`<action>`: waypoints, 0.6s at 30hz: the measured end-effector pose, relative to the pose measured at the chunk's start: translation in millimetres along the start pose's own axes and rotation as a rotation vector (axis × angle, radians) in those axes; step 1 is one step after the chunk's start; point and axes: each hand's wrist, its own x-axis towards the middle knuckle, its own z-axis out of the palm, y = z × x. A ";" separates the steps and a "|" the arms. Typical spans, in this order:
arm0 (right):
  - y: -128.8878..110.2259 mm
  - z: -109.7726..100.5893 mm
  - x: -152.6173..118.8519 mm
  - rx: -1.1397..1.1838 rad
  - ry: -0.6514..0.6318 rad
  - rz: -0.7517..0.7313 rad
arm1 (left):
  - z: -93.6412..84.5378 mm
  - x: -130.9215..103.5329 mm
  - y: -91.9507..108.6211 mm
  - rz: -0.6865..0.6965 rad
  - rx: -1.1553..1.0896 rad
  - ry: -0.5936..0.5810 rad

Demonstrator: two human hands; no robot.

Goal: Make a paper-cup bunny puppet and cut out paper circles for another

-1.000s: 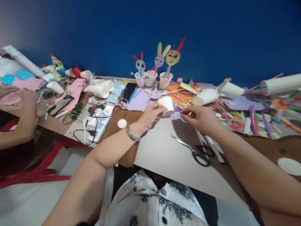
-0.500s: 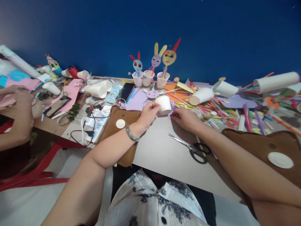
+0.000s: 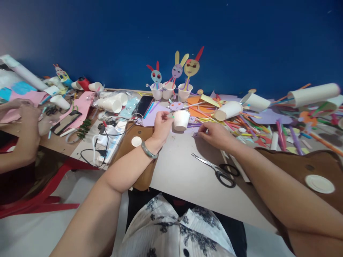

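Note:
My left hand [image 3: 162, 126], with a bangle on its wrist, has its thumb and fingers at the left side of a white paper cup [image 3: 181, 121]. The cup is upright, and a purple paper face [image 3: 176, 106] with red eyes shows just above its rim. To the right of the cup, my right hand [image 3: 213, 134] is low over the table with fingers pinched together. A small purple piece [image 3: 196, 134] shows at its fingertips, too small to name. Below the hands lie black-handled scissors [image 3: 215, 169], blades slightly apart.
Three cups with paper rabbit-like figures [image 3: 177, 71] stand by the blue wall. Coloured sticks [image 3: 206, 114] and paper scraps lie on the right. A power strip [image 3: 111, 141] with cables and brown pouches [image 3: 139, 160] flank my arms. Another person's arm [image 3: 25, 135] is at far left.
My left hand and the paper cup have moved a little left, and the cup looks more upright. My right hand has shifted slightly right. The scissors lie where they were.

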 end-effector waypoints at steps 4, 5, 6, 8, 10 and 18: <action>-5.4 -15.3 -9.7 0.320 0.017 0.022 | -0.8 -9.3 3.6 0.190 0.100 -0.139; -7.4 -16.5 -11.6 0.395 0.015 0.032 | -0.7 -13.0 4.1 0.231 0.134 -0.196; -9.4 -16.5 -13.1 0.459 0.010 0.039 | -0.5 -16.8 4.3 0.270 0.169 -0.249; -12.7 -14.3 -15.2 0.549 0.011 0.033 | -0.2 -23.5 4.2 0.348 0.243 -0.340; -14.8 -10.9 -16.4 0.598 0.012 0.009 | 0.1 -28.0 3.3 0.427 0.309 -0.410; -20.6 -6.6 -19.7 0.604 -0.020 -0.016 | -0.4 -28.7 -0.1 0.503 0.413 -0.508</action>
